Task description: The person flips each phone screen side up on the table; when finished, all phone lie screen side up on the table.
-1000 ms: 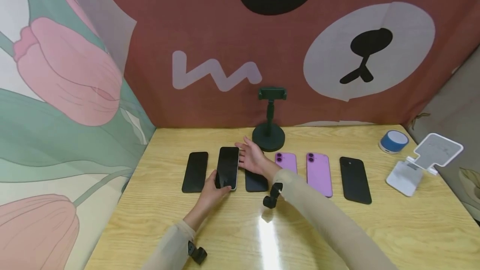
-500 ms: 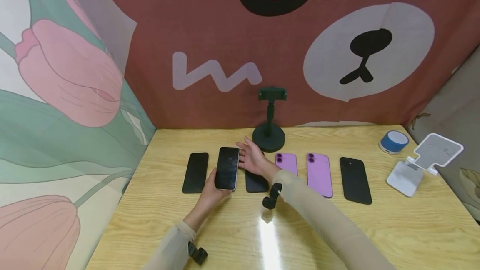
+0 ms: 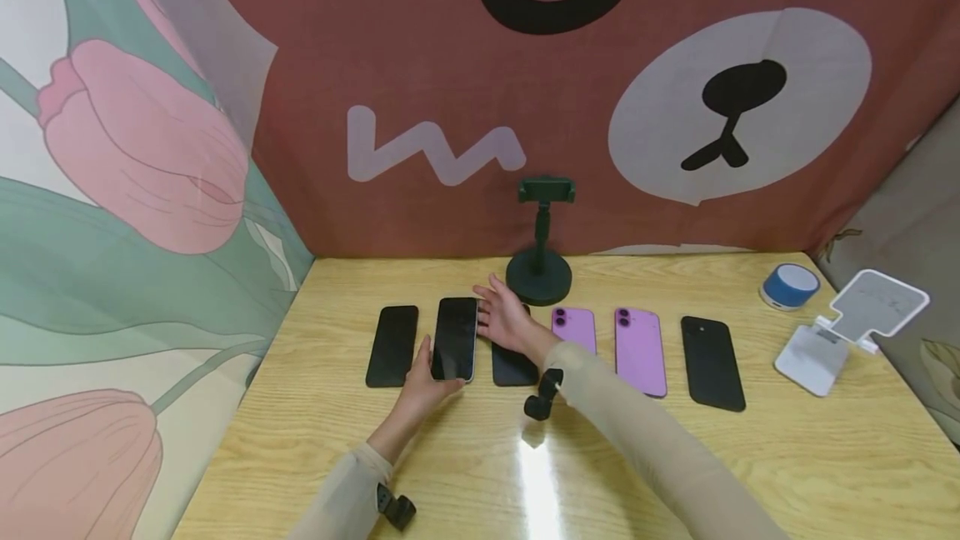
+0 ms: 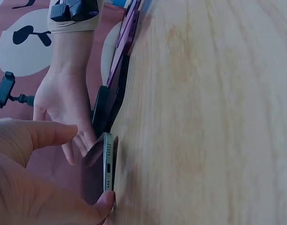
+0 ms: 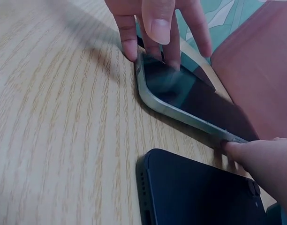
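Observation:
A pale-edged phone (image 3: pixel 454 340) with a dark screen lies face up in the row on the table. My left hand (image 3: pixel 423 390) is at its lower left corner, fingers straight along the edge; in the left wrist view the thumb (image 4: pixel 59 134) stands clear of the phone while a fingertip (image 4: pixel 105 200) touches its bottom edge. From the other side, my right hand (image 3: pixel 510 319) reaches with extended fingers to the phone's upper right edge. Beneath my right hand lies a dark blue phone (image 3: pixel 513 367), partly covered. A black phone (image 3: pixel 392 347) lies left of the pale-edged one.
To the right lie two purple phones, one (image 3: pixel 573 328) partly behind my forearm, the other (image 3: pixel 640 352) in full view, then a black phone (image 3: pixel 712 362). Behind the row stands a dark green phone holder (image 3: pixel 540 273). A blue speaker (image 3: pixel 790 286) and white folding stand (image 3: pixel 813 357) are at far right.
The pale-edged phone was raised slightly at its lower end half a second ago and is now lower. My left thumb has come off its bottom edge. The right hand has barely moved.

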The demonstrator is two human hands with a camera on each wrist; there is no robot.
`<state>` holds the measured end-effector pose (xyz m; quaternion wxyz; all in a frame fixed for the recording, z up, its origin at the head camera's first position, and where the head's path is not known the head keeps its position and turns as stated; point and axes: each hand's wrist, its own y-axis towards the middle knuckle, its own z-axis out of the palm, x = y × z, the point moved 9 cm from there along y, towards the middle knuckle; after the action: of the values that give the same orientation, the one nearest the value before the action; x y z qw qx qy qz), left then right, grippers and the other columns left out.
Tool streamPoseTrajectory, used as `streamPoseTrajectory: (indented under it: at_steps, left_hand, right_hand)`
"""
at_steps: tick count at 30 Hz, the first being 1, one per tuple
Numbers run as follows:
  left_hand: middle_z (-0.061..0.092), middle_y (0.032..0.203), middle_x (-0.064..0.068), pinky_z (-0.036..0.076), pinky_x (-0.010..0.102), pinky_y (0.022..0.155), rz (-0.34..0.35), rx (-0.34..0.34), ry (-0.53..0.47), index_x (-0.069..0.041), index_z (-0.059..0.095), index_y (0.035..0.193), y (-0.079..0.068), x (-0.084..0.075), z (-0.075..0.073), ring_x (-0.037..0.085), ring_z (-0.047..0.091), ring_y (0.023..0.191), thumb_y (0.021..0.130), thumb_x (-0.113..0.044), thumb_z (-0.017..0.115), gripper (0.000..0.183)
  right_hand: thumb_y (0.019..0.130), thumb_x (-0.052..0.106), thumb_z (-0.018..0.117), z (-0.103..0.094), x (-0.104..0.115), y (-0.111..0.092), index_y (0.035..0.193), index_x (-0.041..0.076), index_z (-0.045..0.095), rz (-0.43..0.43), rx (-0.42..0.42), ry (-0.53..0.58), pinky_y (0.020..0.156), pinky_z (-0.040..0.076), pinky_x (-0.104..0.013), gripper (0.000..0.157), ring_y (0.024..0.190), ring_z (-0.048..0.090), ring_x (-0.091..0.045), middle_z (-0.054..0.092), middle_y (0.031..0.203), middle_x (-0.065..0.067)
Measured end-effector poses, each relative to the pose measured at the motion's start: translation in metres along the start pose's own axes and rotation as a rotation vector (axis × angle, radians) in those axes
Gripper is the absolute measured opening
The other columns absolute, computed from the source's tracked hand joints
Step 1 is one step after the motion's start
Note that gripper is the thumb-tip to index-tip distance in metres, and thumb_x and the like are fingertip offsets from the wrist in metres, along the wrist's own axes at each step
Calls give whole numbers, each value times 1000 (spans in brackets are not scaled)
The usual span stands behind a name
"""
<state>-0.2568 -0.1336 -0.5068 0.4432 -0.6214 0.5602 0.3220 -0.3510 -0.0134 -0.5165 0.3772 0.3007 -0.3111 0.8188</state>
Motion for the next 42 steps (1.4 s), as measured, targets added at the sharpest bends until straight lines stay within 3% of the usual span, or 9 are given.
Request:
streamPoseTrajectory:
  at_steps: [6,20,28,42]
  left_hand:
    - [27,146,30,23,61,105,-57,33,39,-1,8,151,2,4,2,50,19,134,77,-12,76,101]
    - [19,150,29,20,66,103,-70,51,45,-2,9,151,2,6,2,53,11,135,78,-14,76,100]
    - [21,147,33,23,66,100,-31,36,72,0,11,150,4,3,0,54,18,130,77,-11,76,98]
    - [20,148,32,19,67,102,-15,24,74,2,12,149,3,0,-3,55,14,132,80,-11,73,93]
  right_hand:
    - [97,56,24,-1,-1,1,153,9,0,-12,-17,7,112,-8,-51,76,138,-20,-40,-25,151,-22]
    - [99,55,23,7,-6,2,153,10,0,-37,-14,-57,111,-9,-51,73,139,-20,-36,-24,153,-20]
    - [100,51,20,19,-8,2,152,7,-3,-61,9,-137,112,-6,-52,71,141,-16,-34,-17,154,-22]
    - [100,54,21,17,-9,-7,152,8,-2,-48,36,-98,112,-5,-54,74,142,-12,-35,-13,154,-23]
